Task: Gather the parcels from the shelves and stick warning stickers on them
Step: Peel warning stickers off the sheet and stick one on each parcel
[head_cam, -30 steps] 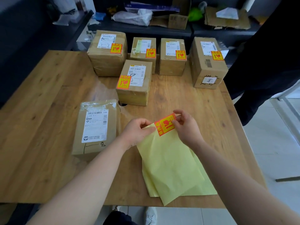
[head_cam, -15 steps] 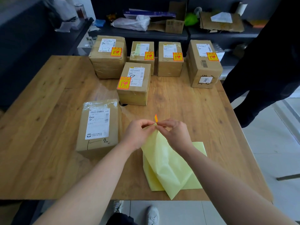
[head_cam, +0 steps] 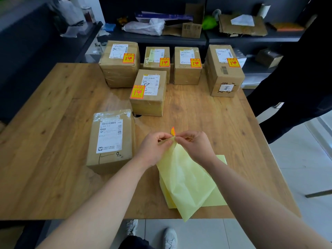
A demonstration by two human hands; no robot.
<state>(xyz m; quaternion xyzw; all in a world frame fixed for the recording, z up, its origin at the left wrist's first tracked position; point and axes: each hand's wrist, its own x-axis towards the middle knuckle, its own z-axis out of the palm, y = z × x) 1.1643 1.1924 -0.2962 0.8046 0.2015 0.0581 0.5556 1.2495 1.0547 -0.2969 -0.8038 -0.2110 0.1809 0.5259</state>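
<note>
Your left hand [head_cam: 152, 150] pinches the yellow backing sheet [head_cam: 185, 177] by its lifted corner while your right hand [head_cam: 194, 148], touching it, pinches the warning sticker [head_cam: 172, 131], presumably peeling it for the unlabelled parcel [head_cam: 111, 141] just left on the desk [head_cam: 53, 159].

I count six parcels [head_cam: 109, 141] on my worktop [head_cam: 53, 123], five warning stickers [head_cam: 137, 92] stuck on, one sticker [head_cam: 172, 131] in my fingers [head_cam: 161, 140], two yellow sheets [head_cam: 188, 177].

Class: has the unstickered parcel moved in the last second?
No. The unstickered parcel still lies with its far corner beside the dark spot in the table.
</note>
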